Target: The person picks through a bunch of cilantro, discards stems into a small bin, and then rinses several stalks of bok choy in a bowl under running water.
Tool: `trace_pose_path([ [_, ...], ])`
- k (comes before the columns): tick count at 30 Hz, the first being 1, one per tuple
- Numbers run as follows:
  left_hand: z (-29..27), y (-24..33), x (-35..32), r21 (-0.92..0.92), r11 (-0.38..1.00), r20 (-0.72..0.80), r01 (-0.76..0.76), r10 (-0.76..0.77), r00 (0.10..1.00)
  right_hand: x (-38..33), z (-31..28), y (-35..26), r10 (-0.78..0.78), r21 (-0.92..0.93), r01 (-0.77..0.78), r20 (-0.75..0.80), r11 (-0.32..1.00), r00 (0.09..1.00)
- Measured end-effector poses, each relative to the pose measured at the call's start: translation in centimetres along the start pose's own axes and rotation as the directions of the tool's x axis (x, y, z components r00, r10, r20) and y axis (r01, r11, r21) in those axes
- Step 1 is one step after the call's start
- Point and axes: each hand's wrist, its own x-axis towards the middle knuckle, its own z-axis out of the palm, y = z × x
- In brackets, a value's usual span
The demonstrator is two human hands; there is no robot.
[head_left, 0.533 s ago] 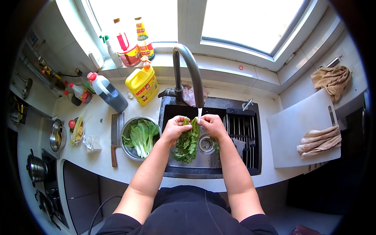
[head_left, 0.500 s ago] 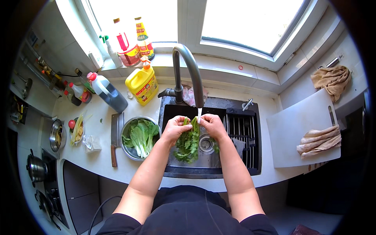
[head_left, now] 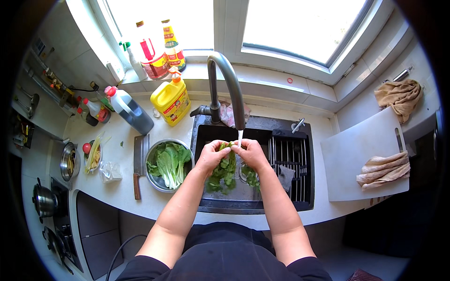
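Leafy greens (head_left: 225, 175) hung over the sink (head_left: 234, 209), stems up, leaves down, and what a neat hold this was! My left hand (head_left: 211, 154) had thumb and fingers pinched on the stem ends, while my right hand (head_left: 250, 153) sat close beside it, pinched just as narrow, a second tuft of leaves dangling beneath. Down from the faucet (head_left: 227, 70) ran a thin stream of water (head_left: 240, 135), right to my right fingertips; how much of it reached the leaves, I couldn't tell. As for handling, I judged the bunch light and limp, soft in the leaf, likely slippery once wet. Those stems looked the firmer part, and the gathered ends were the place to grip: lightly, since a hard squeeze could bruise them and a tug on the leaves could tear. Off to the left, a steel bowl (head_left: 149, 176) held paler-stemmed greens (head_left: 168, 164).
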Motion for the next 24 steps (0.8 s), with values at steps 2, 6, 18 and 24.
trace_pose_path([
  [2, 0.1, 0.7, -0.5, -0.001, 1.000, 0.024, 0.028, -0.028, 0.999, -0.1, -0.2, -0.2, 0.007, -0.019, -0.007, 0.026, 1.000, 1.000],
  [6, -0.3, 0.7, -0.6, 0.061, 0.996, 0.046, 0.058, -0.060, 0.997, -0.5, -0.6, -1.3, -0.124, -0.221, 0.127, 0.029, 0.967, 0.992],
  [18, -1.9, 0.2, -0.2, -0.230, 0.933, 0.201, 0.276, -0.232, 0.952, 0.3, -0.9, -0.4, 0.074, 0.259, -0.112, 0.154, 0.959, 0.985],
  [24, -1.2, 0.3, -0.3, -0.267, 0.924, 0.182, 0.274, -0.231, 0.956, -0.2, 0.6, 0.0, 0.167, 0.545, -0.187, 0.086, 0.817, 0.982],
])
